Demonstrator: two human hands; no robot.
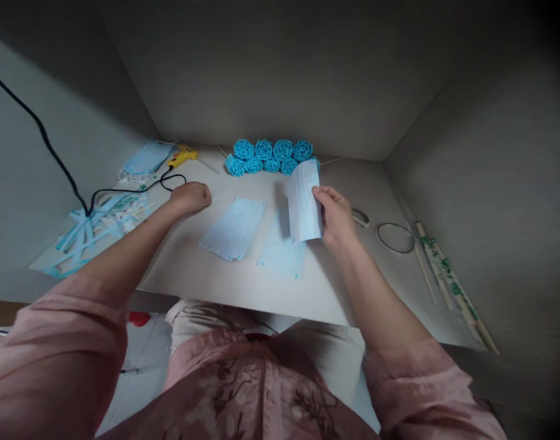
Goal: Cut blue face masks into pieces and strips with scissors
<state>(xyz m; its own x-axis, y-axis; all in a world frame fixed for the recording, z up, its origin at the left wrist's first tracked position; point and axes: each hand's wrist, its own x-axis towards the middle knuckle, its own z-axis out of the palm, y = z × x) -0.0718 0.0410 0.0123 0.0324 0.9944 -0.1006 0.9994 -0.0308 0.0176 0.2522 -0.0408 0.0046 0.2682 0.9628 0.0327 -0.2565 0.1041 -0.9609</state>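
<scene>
My right hand (pixel 337 214) grips the edge of a light blue pleated face mask (pixel 304 201), held up above the table with no ear loops visible. Below it lies another pale blue face mask (pixel 282 256), partly covered from view. A stack of face masks (pixel 234 229) rests between my hands. My left hand (pixel 191 198) is closed in a fist on the table, left of that stack, near a black cord; nothing shows in its fingers.
Blue rosette flowers (pixel 271 157) are piled at the back. A yellow glue gun (pixel 183 157) sits back left beside masks with loops (pixel 147 157). Cut blue strips (pixel 94 229) litter the left. At right lie a tape roll (pixel 361 217), a wire ring (pixel 395 238) and wrapped sticks (pixel 454 284).
</scene>
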